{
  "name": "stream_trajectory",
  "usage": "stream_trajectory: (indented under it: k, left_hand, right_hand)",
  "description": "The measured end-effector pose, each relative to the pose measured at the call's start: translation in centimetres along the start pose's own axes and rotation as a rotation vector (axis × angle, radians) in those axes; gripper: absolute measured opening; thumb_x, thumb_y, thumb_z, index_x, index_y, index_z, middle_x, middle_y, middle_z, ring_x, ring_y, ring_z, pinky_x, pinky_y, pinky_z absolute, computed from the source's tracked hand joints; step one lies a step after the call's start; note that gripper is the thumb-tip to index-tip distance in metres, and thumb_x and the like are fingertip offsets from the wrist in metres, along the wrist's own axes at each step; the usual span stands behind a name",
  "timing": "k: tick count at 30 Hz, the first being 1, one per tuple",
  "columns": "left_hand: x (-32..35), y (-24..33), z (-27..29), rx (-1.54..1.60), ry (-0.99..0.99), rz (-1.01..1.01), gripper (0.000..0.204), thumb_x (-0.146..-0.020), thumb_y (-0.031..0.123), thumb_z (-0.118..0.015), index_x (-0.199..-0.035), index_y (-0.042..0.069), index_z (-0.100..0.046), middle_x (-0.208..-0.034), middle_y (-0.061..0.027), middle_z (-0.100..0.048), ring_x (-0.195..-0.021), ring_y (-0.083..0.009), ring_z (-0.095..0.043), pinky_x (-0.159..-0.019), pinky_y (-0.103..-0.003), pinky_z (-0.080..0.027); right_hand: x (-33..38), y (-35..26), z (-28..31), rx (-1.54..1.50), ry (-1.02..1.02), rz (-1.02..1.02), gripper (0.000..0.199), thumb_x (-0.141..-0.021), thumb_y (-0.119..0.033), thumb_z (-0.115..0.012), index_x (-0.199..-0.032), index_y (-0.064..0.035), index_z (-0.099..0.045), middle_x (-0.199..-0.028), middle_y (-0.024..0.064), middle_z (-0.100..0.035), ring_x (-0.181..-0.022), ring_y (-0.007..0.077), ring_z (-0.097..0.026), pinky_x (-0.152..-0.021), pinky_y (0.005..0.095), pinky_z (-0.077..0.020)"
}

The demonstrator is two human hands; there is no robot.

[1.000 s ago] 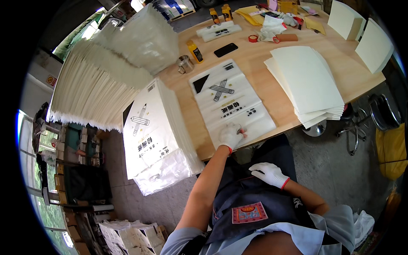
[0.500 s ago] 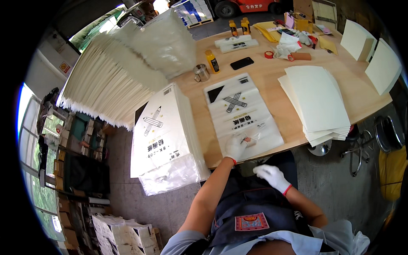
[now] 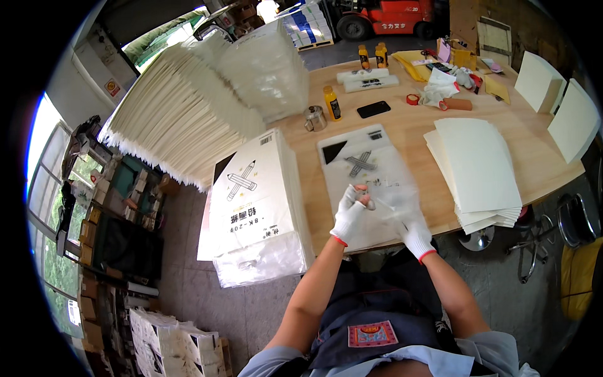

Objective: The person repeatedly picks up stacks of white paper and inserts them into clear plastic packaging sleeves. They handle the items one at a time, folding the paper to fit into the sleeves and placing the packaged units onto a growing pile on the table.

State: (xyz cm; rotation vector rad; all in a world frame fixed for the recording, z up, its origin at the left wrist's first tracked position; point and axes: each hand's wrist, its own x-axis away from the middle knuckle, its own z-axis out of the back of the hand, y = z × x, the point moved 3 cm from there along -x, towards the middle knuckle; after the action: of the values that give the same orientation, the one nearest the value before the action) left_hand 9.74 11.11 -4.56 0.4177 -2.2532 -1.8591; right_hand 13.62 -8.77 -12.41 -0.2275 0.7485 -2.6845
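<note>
Plastic bag [image 3: 391,186] lies beneath left grip [image 3: 349,212], which pinches it; right grip [image 3: 416,239] looks unclear.

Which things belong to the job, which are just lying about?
Likely in the job:
printed plastic bag, at the left hand and right hand
printed stack
white sheets

Probably just lying about:
black phone
steel cup
orange bottle

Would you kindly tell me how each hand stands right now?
Left hand: closed, apparently pinching the plastic bag.
Right hand: at the bag's near right corner; grip cannot be told.
</note>
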Motion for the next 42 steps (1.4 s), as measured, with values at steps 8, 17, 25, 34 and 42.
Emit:
stream_trajectory:
  k: [8,17,25,34,42]
  left_hand:
    - [0.9,2.2,-2.9,-0.031,-0.191,0.087,0.015,-0.094,0.014,-0.055,-0.108,0.009,-0.056,-0.086,0.0007,-0.063,-0.067,-0.0052,-0.052,-0.058,-0.021,-0.043]
    - [8.2,6.5,-13.8,-0.681,-0.522,-0.680,0.028,-0.070,0.001,-0.062,-0.096,0.012,-0.064,-0.079,-0.0097,-0.065,-0.074,-0.0295,-0.065,-0.064,-0.038,-0.051]
    - [14.4,6.2,-14.4,-0.893,-0.704,-0.528,0.027,-0.075,0.012,-0.060,-0.101,0.017,-0.061,-0.067,-0.0096,-0.059,-0.061,-0.0312,-0.062,-0.052,-0.043,-0.048]
    - [8.2,-1.4,-5.9,-0.812,-0.138,-0.420,0.014,-0.087,0.014,-0.063,-0.101,0.011,-0.066,-0.069,-0.0109,-0.063,-0.059,-0.0183,-0.063,-0.056,-0.031,-0.048]
    - [7.3,-3.2,-6.2,-0.638,-0.238,-0.148,0.016,-0.089,0.007,-0.060,-0.104,0.005,-0.065,-0.072,-0.0091,-0.061,-0.062,-0.0129,-0.057,-0.059,-0.027,-0.046]
  right_hand:
    - [5.3,3.5,7.6,-0.261,-0.406,-0.288,0.049,-0.090,-0.050,-0.048,-0.086,-0.0044,-0.067,-0.061,0.0077,-0.063,-0.055,0.0211,-0.062,-0.059,0.0364,-0.0455]
    - [0.8,-2.9,1.7,-0.741,0.099,0.334,0.030,-0.092,-0.031,-0.053,-0.106,-0.0061,-0.061,-0.087,0.0148,-0.065,-0.078,0.0255,-0.065,-0.071,0.0402,-0.0497]
    - [6.7,-2.2,7.1,-0.860,-0.418,0.116,0.025,-0.090,-0.028,-0.054,-0.107,-0.0115,-0.062,-0.092,0.0143,-0.065,-0.083,0.0295,-0.063,-0.072,0.0414,-0.0499]
    - [3.8,-1.2,5.3,-0.036,-0.075,0.384,0.023,-0.080,-0.009,-0.060,-0.103,-0.0125,-0.064,-0.093,0.0112,-0.064,-0.091,0.0291,-0.062,-0.080,0.0359,-0.0490]
    - [4.4,7.3,16.5,0.363,0.517,0.186,0.025,-0.079,-0.017,-0.062,-0.104,-0.0128,-0.061,-0.106,0.0067,-0.060,-0.101,0.0275,-0.055,-0.088,0.0383,-0.0437]
